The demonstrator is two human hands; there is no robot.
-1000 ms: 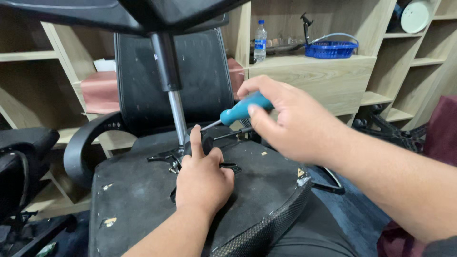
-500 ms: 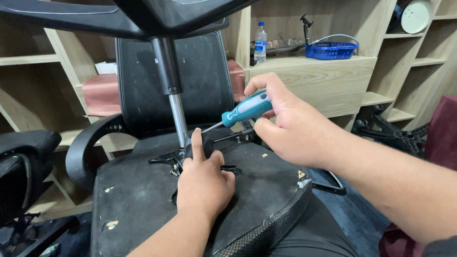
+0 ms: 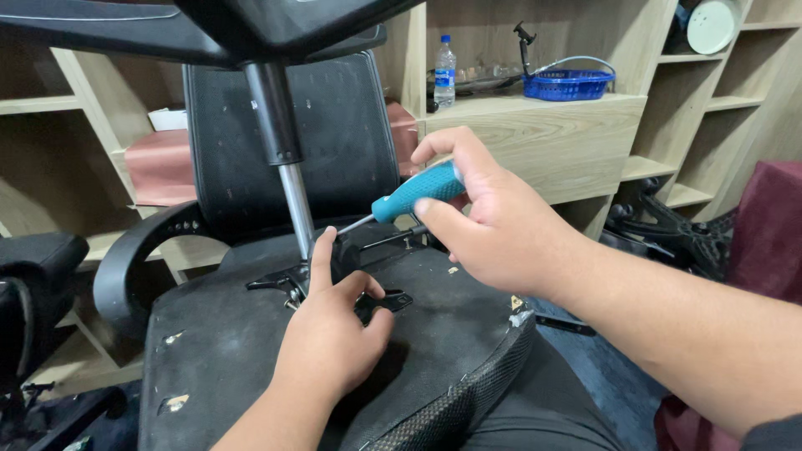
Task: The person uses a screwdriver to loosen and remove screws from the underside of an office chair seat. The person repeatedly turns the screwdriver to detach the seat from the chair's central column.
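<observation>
my right hand (image 3: 493, 221) is clamped on the teal-handled screwdriver (image 3: 401, 202), tip at the mechanism plate (image 3: 334, 280) under the upturned chair seat (image 3: 242, 359); my left hand (image 3: 334, 334) pinches that plate beside the gas cylinder (image 3: 288, 179).

Soft, even indoor light falls from above with no hard glare, leaving the chair seat (image 3: 251, 367) dull and shadowed under the left hand (image 3: 330, 334), while the right hand (image 3: 493, 225) is sharp, the shelves (image 3: 702, 108) behind look slightly soft, and edges bend with wide-angle distortion.
</observation>
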